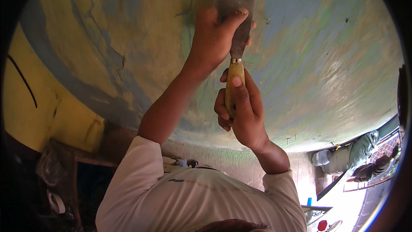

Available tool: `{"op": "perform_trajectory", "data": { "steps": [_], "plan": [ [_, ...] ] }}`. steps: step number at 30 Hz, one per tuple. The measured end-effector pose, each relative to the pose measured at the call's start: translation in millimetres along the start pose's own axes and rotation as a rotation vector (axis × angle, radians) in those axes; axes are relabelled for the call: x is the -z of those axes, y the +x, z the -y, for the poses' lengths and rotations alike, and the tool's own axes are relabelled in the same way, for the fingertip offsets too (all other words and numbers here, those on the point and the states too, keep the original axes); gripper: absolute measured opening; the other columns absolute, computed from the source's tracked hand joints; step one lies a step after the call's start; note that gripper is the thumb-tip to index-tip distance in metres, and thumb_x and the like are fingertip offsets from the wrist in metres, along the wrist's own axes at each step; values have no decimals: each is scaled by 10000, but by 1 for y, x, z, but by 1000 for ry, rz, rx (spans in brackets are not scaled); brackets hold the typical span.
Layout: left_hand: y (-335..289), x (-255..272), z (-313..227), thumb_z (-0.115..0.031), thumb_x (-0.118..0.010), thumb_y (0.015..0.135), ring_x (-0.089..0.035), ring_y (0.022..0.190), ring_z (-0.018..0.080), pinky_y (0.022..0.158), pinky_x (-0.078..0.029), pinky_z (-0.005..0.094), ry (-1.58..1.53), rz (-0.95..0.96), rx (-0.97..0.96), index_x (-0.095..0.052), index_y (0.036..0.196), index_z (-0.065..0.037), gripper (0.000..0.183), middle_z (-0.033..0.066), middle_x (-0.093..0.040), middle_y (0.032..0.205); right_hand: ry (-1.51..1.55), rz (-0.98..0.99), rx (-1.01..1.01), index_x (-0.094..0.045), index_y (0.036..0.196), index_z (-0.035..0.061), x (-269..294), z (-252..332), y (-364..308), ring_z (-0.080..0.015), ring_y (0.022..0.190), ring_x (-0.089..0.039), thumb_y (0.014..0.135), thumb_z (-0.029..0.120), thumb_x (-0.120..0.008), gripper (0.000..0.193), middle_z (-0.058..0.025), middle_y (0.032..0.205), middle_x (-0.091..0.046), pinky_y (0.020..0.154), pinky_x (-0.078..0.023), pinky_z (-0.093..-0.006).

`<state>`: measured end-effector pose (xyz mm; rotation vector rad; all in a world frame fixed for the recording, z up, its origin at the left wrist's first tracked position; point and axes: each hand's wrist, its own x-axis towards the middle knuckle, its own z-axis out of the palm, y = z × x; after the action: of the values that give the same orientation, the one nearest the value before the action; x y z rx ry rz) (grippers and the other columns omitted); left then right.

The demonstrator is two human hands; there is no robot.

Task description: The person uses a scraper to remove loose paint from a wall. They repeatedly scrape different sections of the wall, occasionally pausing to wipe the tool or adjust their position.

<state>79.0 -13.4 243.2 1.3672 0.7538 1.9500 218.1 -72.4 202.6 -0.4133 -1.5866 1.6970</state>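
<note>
Ahead of the person's chest, toward the top of the head view, a scraper (237,54) is held between two bare hands, in front of a broad wall (322,64) patched in blue, green and ochre; its long axis runs nearly straight up and down the picture, the wide edge of the blade (243,31) at the far end, the wooden handle (234,72) pointing back toward the person.

The left hand (212,36) is at the blade end, coming in from the blade's left; it pinches the metal, thumb laid slantwise over the near face, fingertips showing past the right edge, so its fingers lie behind the blade, on the wall side; the right hand (248,118) is at the handle end, lower and a little to the right; its thumb presses on the near side of the wood while the fingers curl round from behind and to the left.

Of the two, the left hand is nearer the wide edge and the right hand nearer the butt; the metal collar (236,61) lies in the gap between them, touched by neither thumb; whether the wide edge meets the wall or stands off it, I cannot tell from this angle; left of the blade, well apart from both hands, a jagged crack (122,62) runs down the paint.
</note>
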Motion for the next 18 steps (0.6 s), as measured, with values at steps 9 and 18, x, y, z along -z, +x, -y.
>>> {"op": "perform_trajectory", "data": {
  "steps": [9,18],
  "plan": [
    [-4,-2,-4,-210,-642,910,-603,531,135,438,-455,281,-2,-46,-10,-629,1030,-33,215,75,-679,768,-26,-17,-3,-435,1120,59,-2,-6,3,-64,406,-321,1075,405,-331,364,-11,559,-423,381,-289,-231],
    [-6,3,-14,-231,-620,941,-613,530,146,433,-476,296,43,-49,134,-635,944,2,233,102,-678,768,36,0,-135,-419,1141,70,-7,-7,7,-80,394,-314,1072,430,-325,378,-29,551,-414,388,-299,-235]
  ]
}}
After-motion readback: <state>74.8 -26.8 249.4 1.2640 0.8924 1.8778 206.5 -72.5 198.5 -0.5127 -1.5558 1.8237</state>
